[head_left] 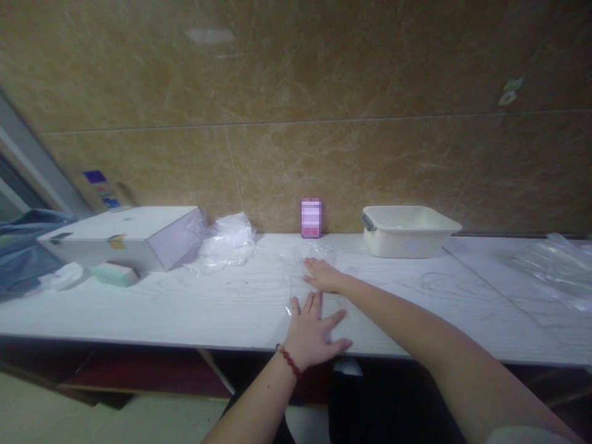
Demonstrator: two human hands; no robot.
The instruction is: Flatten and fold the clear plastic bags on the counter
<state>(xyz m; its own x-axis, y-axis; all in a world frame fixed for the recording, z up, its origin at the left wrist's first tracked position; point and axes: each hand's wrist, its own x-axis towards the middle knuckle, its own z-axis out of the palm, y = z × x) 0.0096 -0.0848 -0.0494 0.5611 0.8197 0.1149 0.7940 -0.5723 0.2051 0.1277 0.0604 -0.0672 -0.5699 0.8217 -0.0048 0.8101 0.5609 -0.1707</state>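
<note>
Flattened left grip [314,333] and, beyond it, right grip [324,275] rest released upon clear plastic film [320,251].

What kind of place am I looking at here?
Probably a packing or work bench in a back room, though I can't be sure: a long white table set against a tiled wall, with a white box, clear plastic bags and a tub on it.

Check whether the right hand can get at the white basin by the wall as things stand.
Probably yes. The right hand lies flat and open on the table, and the basin stands beyond it to the right. Only bare tabletop shows between them, nothing blocking.
</note>
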